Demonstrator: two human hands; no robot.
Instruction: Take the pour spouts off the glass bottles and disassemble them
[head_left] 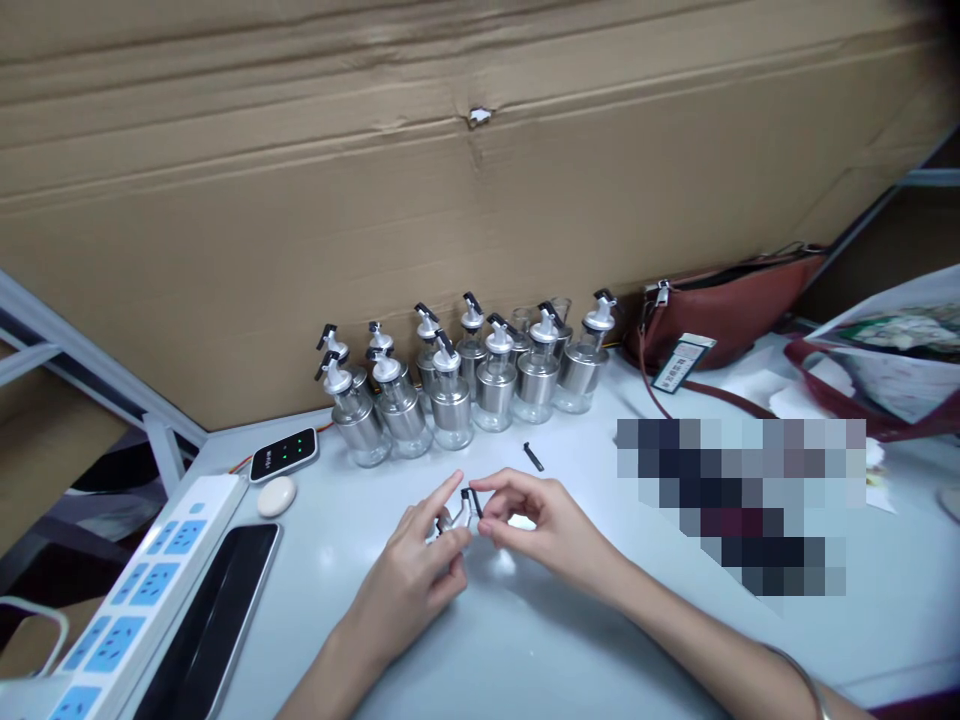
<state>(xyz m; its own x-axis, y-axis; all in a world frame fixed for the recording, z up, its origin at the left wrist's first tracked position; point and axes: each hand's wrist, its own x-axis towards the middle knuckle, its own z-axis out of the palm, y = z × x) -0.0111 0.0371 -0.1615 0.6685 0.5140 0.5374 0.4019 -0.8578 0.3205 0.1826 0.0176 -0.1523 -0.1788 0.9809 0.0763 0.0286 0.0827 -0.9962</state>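
Note:
My left hand (412, 560) is closed around a small silver-and-clear pour spout (459, 518), most of it hidden by the fingers. My right hand (546, 515) pinches a thin black flap (475, 500) between thumb and fingertips, right at the top of the spout. Whether the flap is fixed to the spout, I cannot tell. Another black flap (533, 457) lies loose on the table just beyond my right hand. Behind it stand several glass bottles with steel sleeves (450, 396), most topped with silver spouts and black flaps.
A white power strip (124, 610), a black phone (214, 610), a round white case (276, 496) and a small black device with green lights (283, 455) lie at left. A brown bag (720, 310) sits at the back right. Cardboard (420, 220) walls the back.

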